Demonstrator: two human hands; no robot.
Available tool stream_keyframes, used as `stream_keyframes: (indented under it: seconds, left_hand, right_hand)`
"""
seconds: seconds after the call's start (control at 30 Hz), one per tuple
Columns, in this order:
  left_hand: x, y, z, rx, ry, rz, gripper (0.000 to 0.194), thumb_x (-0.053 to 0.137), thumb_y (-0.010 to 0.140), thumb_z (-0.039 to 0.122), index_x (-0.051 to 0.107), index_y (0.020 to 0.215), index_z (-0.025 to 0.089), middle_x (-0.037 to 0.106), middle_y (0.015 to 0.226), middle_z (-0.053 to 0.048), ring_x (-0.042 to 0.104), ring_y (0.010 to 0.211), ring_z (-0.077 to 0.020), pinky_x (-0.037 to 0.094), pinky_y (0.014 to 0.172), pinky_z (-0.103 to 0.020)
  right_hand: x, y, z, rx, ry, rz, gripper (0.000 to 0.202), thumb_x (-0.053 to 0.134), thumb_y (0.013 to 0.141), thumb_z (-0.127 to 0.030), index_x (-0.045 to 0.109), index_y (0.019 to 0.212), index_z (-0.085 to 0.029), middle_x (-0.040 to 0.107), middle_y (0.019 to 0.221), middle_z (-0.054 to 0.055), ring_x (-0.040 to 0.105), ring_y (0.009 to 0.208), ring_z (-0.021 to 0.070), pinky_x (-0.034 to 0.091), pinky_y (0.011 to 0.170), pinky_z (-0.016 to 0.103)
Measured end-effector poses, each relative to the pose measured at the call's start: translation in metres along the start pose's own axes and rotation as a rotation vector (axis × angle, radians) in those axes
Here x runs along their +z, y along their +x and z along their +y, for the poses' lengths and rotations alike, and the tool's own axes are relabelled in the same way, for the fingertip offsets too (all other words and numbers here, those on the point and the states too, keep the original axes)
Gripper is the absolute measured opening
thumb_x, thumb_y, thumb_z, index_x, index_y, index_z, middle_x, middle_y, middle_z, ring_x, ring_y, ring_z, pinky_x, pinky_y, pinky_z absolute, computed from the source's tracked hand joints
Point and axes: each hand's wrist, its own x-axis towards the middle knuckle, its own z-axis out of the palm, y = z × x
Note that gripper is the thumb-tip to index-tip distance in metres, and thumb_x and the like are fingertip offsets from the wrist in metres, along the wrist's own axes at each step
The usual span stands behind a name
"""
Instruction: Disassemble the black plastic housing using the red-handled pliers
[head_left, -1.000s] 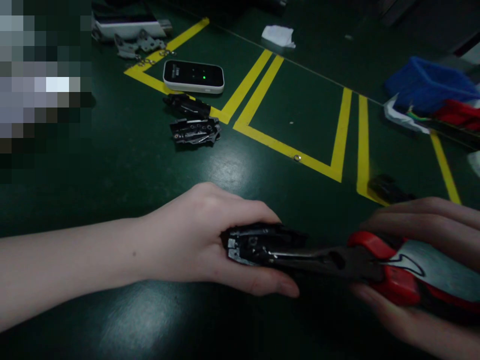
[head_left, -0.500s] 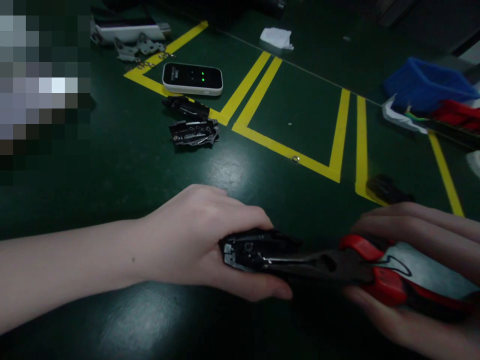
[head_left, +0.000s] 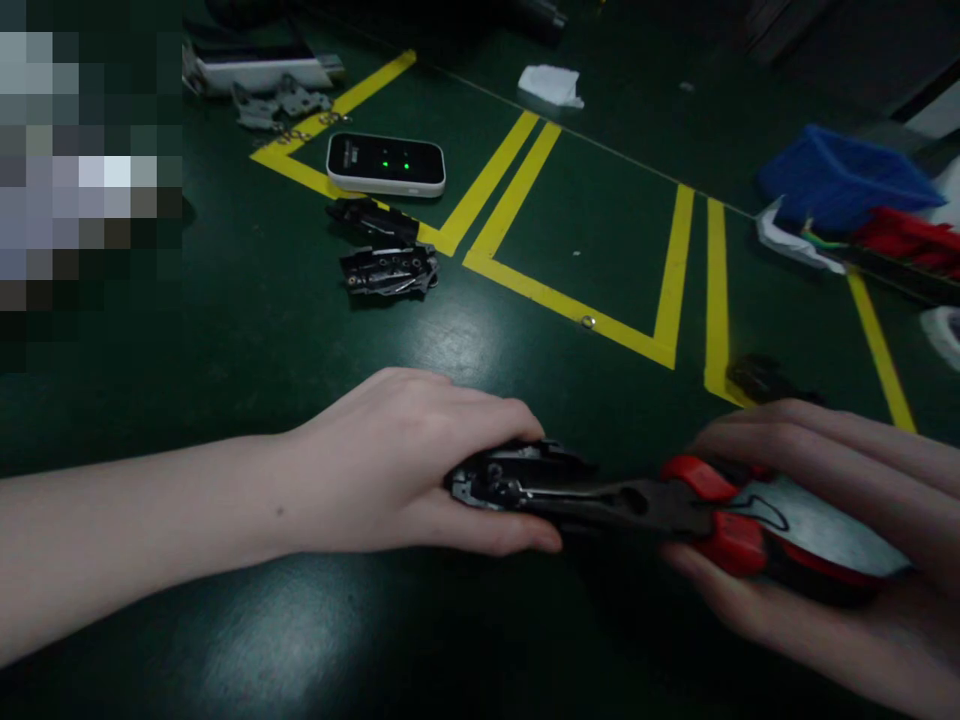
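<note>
My left hand (head_left: 442, 460) is closed around a black moulded part (head_left: 480, 480), thumb below and fingers over the top. My right hand (head_left: 817, 520) grips red-handled long-nose pliers (head_left: 675, 505), whose dark jaws point left and reach onto the black part. What exactly the jaw tips pinch is too dark to tell. A bent wire spring shows between the pliers' handles. Further off on the green surface lie two similar black parts, one with metal pins (head_left: 390, 270) and another (head_left: 371, 218) just behind it.
A white-edged device with green lights (head_left: 386, 165) lies beyond the black parts. Grey metal brackets (head_left: 281, 100) and small rings are at the far left. Yellow tape (head_left: 570, 300) marks the surface, with one ring on it. A blue bin (head_left: 840, 180) and white paper (head_left: 551, 85) stand farther back.
The pliers and my right hand have moved a little left and up. The black part in my left hand has tilted slightly. Both hands keep their hold.
</note>
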Motion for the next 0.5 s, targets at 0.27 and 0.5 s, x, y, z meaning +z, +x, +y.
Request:
stream_keyframes:
  seconds: [0.27,0.5]
  left_hand:
    - [0.0,-0.002,-0.007,0.02,0.307,0.093,0.053,0.064,0.093,0.048,0.058,0.135,0.015,0.076,0.091,-0.001,0.061,0.063,-0.0148,0.038,0.058,-0.027]
    - [-0.009,-0.002,-0.005,0.079,0.603,-0.023,0.074,0.047,0.095,0.065,0.045,0.146,0.011,0.068,0.069,0.001,0.053,0.052,-0.0177,0.034,0.057,-0.03]
  right_hand:
    - [0.016,0.017,0.0,-0.063,-0.016,0.061,0.032,0.06,0.093,-0.05,0.057,0.105,-0.02,0.065,0.092,0.007,0.065,0.076,0.0205,0.049,0.059,0.033]
    - [0.035,0.019,0.005,-0.108,-0.092,0.102,0.027,0.064,0.092,-0.041,0.056,0.107,-0.019,0.068,0.097,0.01,0.066,0.082,0.0254,0.051,0.063,0.038]
